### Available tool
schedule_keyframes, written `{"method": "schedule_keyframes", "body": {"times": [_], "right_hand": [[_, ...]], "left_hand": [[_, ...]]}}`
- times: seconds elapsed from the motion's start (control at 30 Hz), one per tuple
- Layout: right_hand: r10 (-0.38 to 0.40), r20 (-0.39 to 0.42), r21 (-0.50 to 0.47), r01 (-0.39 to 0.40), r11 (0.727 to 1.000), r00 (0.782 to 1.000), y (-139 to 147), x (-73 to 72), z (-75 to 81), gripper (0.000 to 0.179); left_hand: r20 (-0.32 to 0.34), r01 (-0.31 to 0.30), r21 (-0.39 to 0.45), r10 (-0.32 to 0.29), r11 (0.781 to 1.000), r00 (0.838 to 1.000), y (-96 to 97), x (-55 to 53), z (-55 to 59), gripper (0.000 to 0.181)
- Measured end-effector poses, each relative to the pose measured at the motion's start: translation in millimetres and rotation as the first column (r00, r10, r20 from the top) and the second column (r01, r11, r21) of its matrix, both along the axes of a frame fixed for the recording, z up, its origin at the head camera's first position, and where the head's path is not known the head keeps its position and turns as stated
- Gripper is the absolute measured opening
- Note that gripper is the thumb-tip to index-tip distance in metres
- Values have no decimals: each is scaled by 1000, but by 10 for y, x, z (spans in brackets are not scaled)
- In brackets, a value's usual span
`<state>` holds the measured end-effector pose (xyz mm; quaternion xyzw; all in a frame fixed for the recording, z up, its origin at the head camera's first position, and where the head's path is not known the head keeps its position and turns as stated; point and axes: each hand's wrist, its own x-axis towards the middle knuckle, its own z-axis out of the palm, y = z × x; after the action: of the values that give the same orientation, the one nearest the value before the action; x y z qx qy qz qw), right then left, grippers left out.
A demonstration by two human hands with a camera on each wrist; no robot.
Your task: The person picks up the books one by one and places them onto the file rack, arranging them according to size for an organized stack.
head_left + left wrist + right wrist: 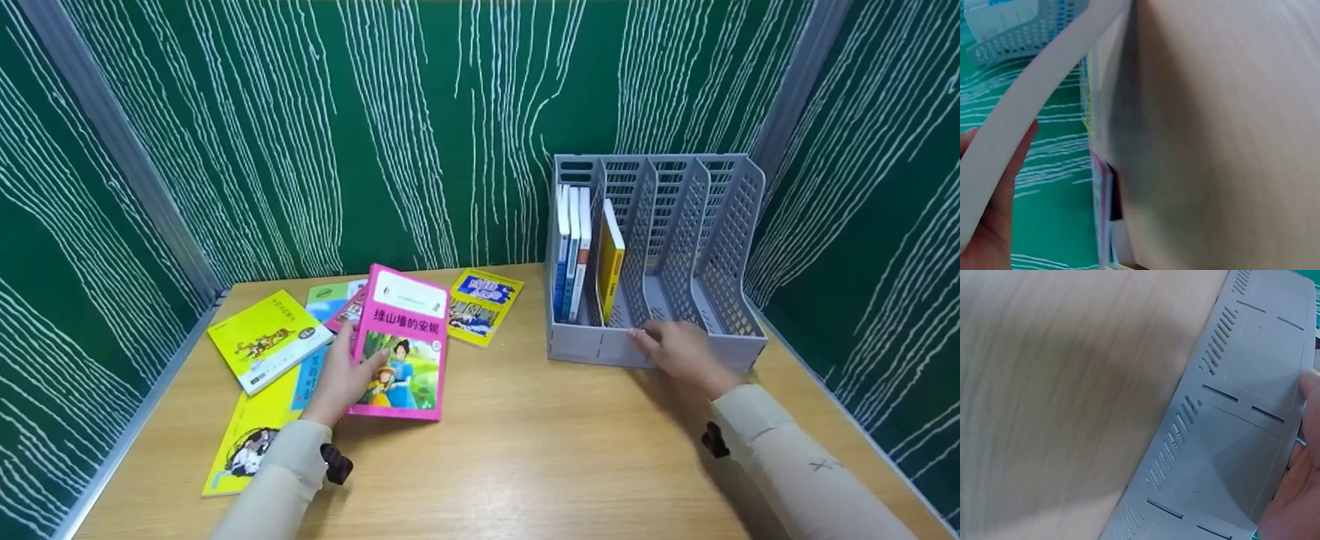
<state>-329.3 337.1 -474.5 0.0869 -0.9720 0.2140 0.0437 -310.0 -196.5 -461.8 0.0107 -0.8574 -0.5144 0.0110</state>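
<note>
My left hand grips a pink-bordered paperback book by its left side, thumb across the illustrated cover. The book is tilted up over the table, and its pale page edge crosses the left wrist view. My right hand pinches the low front rim of a grey desktop file rack. In the right wrist view, thumb and fingers sit at the top edge of the rack's front panel. Several white-edged books stand in its leftmost slot, and a yellow-spined book leans in the second.
Left on the wooden table lie a yellow-green book, a large yellow book partly under it, and a blue book. A small yellow book lies near the back wall. Green panels enclose three sides.
</note>
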Motion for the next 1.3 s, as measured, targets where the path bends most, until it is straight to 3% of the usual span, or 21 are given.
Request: {"method": "schedule_keyframes", "body": {"times": [0.2,0.47,0.6,0.73,0.83,0.9,1.0,1.13,1.2,1.3], "right_hand": [[4,-43,-8,-4,1000,999,-4,57,-21,40],[9,-22,5,-9,1000,1000,38,110,33,48],[-36,-36,50,38,998,999,-11,182,146,56],[-83,-191,-3,84,996,978,-167,288,317,49],[-64,-321,-117,28,993,945,-348,348,427,36],[-40,-362,-197,-34,980,931,-485,377,485,29],[18,-322,-345,-135,929,947,-691,426,564,25],[119,-162,-581,-192,791,980,-925,506,648,30],[167,-99,-661,-190,726,981,-1034,534,668,36],[217,-54,-731,-187,657,975,-1199,580,682,45]], "left_hand": [[-127,20,47,-14,999,992,162,35,105,63],[-306,25,14,-20,1000,952,387,87,266,46],[-415,10,-97,-50,995,908,496,146,333,40],[-497,-2,-186,-93,982,863,591,215,378,37],[-545,-23,-245,-118,969,830,657,260,393,37],[-578,-37,-292,-145,956,803,701,282,403,36],[-622,-53,-360,-197,931,757,764,305,416,36],[-674,-71,-454,-291,888,679,846,331,419,33],[-691,-95,-507,-338,857,638,886,349,411,33],[-702,-139,-575,-399,806,590,945,371,396,35]]}}
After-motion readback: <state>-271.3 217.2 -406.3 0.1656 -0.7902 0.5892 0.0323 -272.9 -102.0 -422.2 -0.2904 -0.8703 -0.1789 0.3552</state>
